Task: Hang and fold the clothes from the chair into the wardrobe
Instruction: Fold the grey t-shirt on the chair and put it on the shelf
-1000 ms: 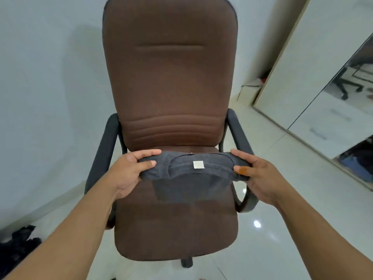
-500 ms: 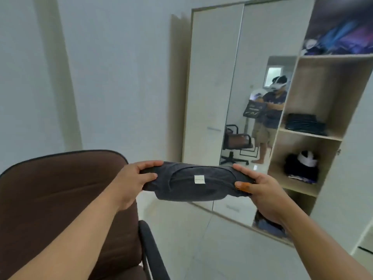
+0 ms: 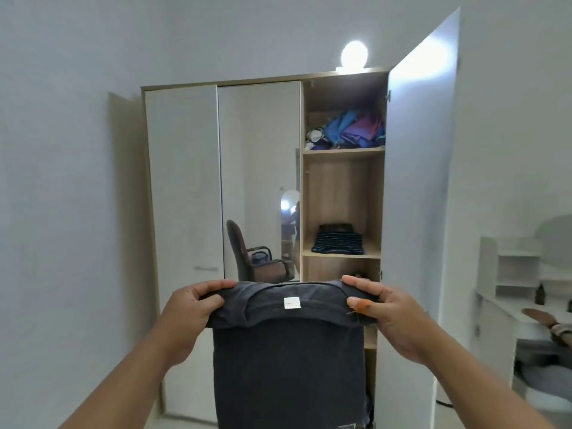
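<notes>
I hold a folded dark grey T-shirt up in front of me by its shoulders, white neck label facing me. My left hand grips its left shoulder and my right hand grips its right shoulder. The shirt's body hangs straight down below my hands. Behind it stands the wardrobe with its right door swung open. A folded dark striped garment lies on a middle shelf. The brown chair appears only as a reflection in the mirror door.
The top shelf holds a pile of blue and purple cloth. A white desk with small shelves stands at the right. A lamp glows above the wardrobe. White wall fills the left side.
My view has swung from the chair to face the open wardrobe. The shirt went with my hands, and its body now hangs down unfolded below the collar.
</notes>
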